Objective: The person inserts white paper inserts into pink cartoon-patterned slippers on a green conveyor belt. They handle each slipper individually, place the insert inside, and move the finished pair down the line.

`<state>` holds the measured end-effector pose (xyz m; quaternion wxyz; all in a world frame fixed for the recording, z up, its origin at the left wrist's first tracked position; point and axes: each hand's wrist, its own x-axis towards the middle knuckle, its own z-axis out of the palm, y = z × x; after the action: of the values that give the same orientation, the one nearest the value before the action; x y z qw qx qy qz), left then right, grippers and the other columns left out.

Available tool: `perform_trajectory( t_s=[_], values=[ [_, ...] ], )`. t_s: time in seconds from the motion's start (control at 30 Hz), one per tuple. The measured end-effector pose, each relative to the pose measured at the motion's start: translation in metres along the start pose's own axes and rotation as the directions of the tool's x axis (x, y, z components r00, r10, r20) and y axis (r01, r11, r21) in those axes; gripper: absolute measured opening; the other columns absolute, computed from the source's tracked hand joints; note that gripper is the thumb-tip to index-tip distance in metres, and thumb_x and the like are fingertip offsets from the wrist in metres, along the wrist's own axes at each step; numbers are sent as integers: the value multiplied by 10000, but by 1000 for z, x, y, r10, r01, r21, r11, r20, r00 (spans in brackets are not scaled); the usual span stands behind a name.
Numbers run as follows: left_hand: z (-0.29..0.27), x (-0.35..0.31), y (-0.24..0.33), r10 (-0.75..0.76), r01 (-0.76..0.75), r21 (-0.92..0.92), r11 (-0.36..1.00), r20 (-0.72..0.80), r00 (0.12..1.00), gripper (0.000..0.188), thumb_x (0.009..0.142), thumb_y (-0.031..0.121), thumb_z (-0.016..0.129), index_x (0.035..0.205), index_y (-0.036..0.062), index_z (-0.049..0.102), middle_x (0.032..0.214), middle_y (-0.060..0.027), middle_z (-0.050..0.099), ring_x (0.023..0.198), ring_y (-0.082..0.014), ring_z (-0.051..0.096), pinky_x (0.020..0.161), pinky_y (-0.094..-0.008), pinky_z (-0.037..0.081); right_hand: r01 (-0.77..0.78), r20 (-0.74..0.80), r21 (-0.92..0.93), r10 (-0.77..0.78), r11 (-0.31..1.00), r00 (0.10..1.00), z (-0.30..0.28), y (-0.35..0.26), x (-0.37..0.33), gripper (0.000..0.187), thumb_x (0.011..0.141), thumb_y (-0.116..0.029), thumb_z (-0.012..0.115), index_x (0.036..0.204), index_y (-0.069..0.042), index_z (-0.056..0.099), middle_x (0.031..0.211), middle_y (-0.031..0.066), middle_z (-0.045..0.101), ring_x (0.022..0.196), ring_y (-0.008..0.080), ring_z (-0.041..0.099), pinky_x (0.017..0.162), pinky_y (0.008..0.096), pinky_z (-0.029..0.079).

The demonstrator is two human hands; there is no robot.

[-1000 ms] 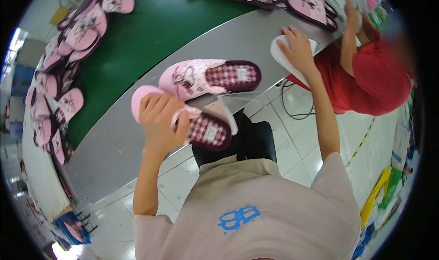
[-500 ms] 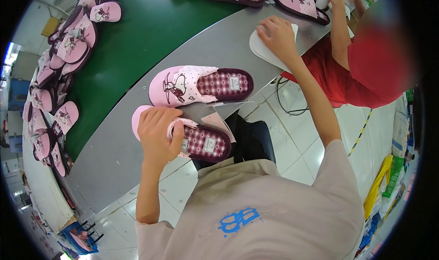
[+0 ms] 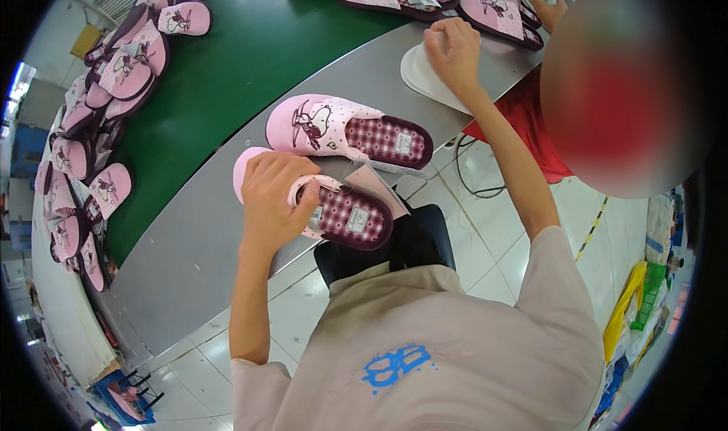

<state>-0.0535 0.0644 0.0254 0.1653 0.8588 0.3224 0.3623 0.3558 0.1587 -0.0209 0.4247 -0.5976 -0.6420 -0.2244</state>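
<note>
Two pink slippers with dark plaid insoles lie side by side on the grey tabletop, toes to the left. My left hand [image 3: 274, 197] is closed round the front of the near slipper [image 3: 355, 217], its thumb at the opening and its fingers over the toe. The far slipper [image 3: 303, 124] lies just beyond, untouched. A pink card tag [image 3: 377, 188] with a clear thread sits between their heels. Farther right, my right hand [image 3: 453, 58] has its fingers curled at the far end of white insole-shaped pads [image 3: 423, 80], which lie in a small stack. Its fingertips are partly hidden.
A green surface [image 3: 227, 59] runs beyond the grey tabletop [image 3: 174, 294]. Piled pink slippers [image 3: 125, 74] fill its left side; more slippers [image 3: 497, 21] lie at the far right. A co-worker in red [image 3: 523, 127] sits at the right, one hand [image 3: 547, 4] near those slippers.
My right hand has gone from lying over the white pads to curled fingers at their far end. My left hand stays on the near slipper. The co-worker has leaned nearer.
</note>
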Motion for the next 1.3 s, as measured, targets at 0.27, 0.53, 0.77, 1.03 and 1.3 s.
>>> perform_trajectory(
  t_s=[0.27, 0.53, 0.77, 1.03, 1.3],
  values=[
    [-8, 3, 10, -12, 11, -29, 1000, -19, 1000, 369, 843, 283, 814, 1139, 74, 746, 1137, -80, 762, 1023, -275, 704, 993, -444, 495, 1, -70, 360, 26, 933, 997, -77, -80, 68, 368, 1016, -238, 739, 747, -6, 645, 620, 99, 549, 541, 196, 487, 533, 353, 385],
    [6, 24, 88, -405, 383, -619, 686, 113, 907, 212, 958, 161, 803, 1064, -15, 755, 783, -52, 721, 589, -99, 636, 541, -248, 495, -148, 328, 660, -105, 737, 939, -116, -190, 46, 245, 1020, -259, 741, 929, -32, 726, 691, 45, 563, 546, 152, 414, 514, 292, 364],
    [-19, 2, 73, -671, 333, -848, 412, -35, 740, 340, 1061, 299, 703, 1041, -40, 724, 755, -44, 691, 511, -98, 592, 446, -247, 449, 114, 329, 639, -404, 760, 854, -136, -164, 11, 807, 922, -483, 737, 1544, -10, 535, 1556, 252, 479, 1399, 409, 507, 1131, 451, 442],
    [1, -10, 74, -505, 177, -691, 700, -304, 807, 652, 917, 459, 826, 1288, -41, 635, 1167, -122, 681, 983, -188, 683, 785, -325, 574, -609, 650, 760, -290, 226, 703, -167, -198, -51, 969, 858, -399, 865, 1607, 5, 402, 1507, 175, 550, 1369, 259, 560, 1107, 398, 466],
    [-1, -11, 77, -493, 262, -826, 500, -22, 870, 1054, 815, 490, 865, 1580, 1, 331, 1272, -180, 657, 1086, -273, 709, 939, -405, 597, -821, 816, 569, -91, -45, 570, -184, -209, -76, 833, 897, -219, 833, 1593, -21, 421, 1414, 123, 623, 1266, 193, 620, 1083, 357, 479]
  ],
)
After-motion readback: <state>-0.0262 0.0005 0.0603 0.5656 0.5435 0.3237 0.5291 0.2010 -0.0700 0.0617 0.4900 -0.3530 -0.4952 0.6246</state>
